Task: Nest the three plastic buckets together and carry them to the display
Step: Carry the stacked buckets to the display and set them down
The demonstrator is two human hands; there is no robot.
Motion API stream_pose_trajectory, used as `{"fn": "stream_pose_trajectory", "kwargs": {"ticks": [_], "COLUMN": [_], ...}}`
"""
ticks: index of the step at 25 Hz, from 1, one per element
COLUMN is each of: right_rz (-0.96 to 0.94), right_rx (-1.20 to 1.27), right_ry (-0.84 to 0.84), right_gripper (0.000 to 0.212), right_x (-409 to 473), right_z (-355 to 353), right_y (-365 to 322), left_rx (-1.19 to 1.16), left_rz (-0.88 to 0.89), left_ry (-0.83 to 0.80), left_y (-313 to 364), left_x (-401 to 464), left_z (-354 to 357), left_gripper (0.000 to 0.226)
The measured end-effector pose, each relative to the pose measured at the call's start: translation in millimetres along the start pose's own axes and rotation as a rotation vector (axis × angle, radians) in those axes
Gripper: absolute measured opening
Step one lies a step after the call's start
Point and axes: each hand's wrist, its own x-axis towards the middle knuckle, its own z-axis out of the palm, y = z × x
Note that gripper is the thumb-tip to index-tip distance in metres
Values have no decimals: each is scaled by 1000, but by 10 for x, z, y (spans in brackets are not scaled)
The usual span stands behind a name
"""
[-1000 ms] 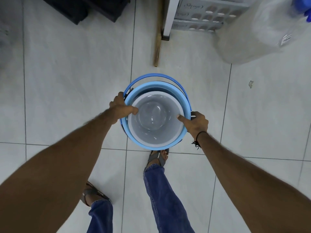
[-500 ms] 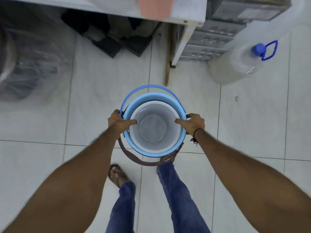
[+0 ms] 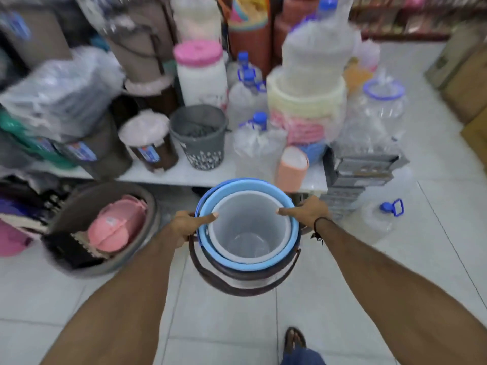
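The view has lifted from bare floor to a crowded counter (image 3: pixel 184 175) just ahead. Both hands, left hand (image 3: pixel 188 225) and right hand (image 3: pixel 309 210), stay clamped on the rim of the nested buckets (image 3: pixel 250 233), thumbs inside. Carrying seems nearly done, though blur hides any free spot.

shelf (image 3: pixel 184 175) ahead: crowded | floor (image 3: pixel 434 206) right: open | basin (image 3: pixel 147 206) left

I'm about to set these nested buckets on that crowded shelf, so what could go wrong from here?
1. The shelf edge ahead is packed: the peach container leans at the front and could be knocked off.
2. The brown handle hangs loose below the blue bucket and may snag the edge.
3. The left hand and right hand grip only the rims, so the stack may slip.
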Motion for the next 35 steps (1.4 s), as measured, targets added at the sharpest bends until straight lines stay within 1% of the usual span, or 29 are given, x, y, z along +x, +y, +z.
{"fn": "stream_pose_trajectory", "kwargs": {"ticks": [1,3,5,7,8,11,12,14,16,17,19,22,25,27,28,30,31,33,34,35], "right_rz": [-32,-103,-172,-211,-230,-263,-286,-314,-338,-346,-349,-338,-327,-293,-263,-199,-163,-129,-113,-87], "right_rx": [17,51,54,41,68,106,100,115,134,141,139,115,86,88,77,41,29,-34,-60,-78], "right_ry": [25,68,118,132,142,191,202,208,192,192,203,201,196,181,160,141,133,129,134,123], "right_gripper": [60,61,61,58,60,73,77,85,86,85,83,89,92,85,82,83,82,66,59,57], "right_x": [-81,-166,-169,-70,-1,374,544,824,1085,1198,1453,1902,2397,2614,2757,3037,3170,3332,3432,3513], "right_z": [-125,-357,-565,-731,-811,-989,-1034,-1117,-1182,-1200,-1218,-1087,-858,-661,-553,-256,-119,122,251,370], "right_y": [-269,-787,-1309,-1696,-1936,-2587,-2818,-3214,-3579,-3739,-4036,-4385,-4705,-4866,-4905,-4997,-5026,-4981,-4950,-4877], "left_rx": [22,47,11,-40,-58,-50,-59,-64,-54,-56,-67,-47,-40,-8,13,83,140,198,224,226], "left_rz": [35,132,193,244,270,331,353,367,363,360,361,326,298,275,262,228,185,116,94,90], "left_ry": [22,71,100,110,118,173,187,171,169,179,211,233,217,203,180,125,91,36,13,6], "left_y": [267,784,1252,1635,1853,2376,2567,2945,3309,3458,3713,3888,4058,4142,4165,4128,4085,3945,3884,3829], "left_x": [-39,-91,-93,-38,21,370,530,647,799,901,1191,1640,2211,2672,2856,3406,3663,4029,4147,4242], "left_z": [-214,-590,-904,-1114,-1241,-1603,-1729,-1887,-2022,-2079,-2216,-2391,-2571,-2676,-2700,-2805,-2834,-2809,-2780,-2719], "left_gripper": [45,48,57,58,63,100,102,85,70,66,68,76,77,83,81,75,74,89,93,92]}}
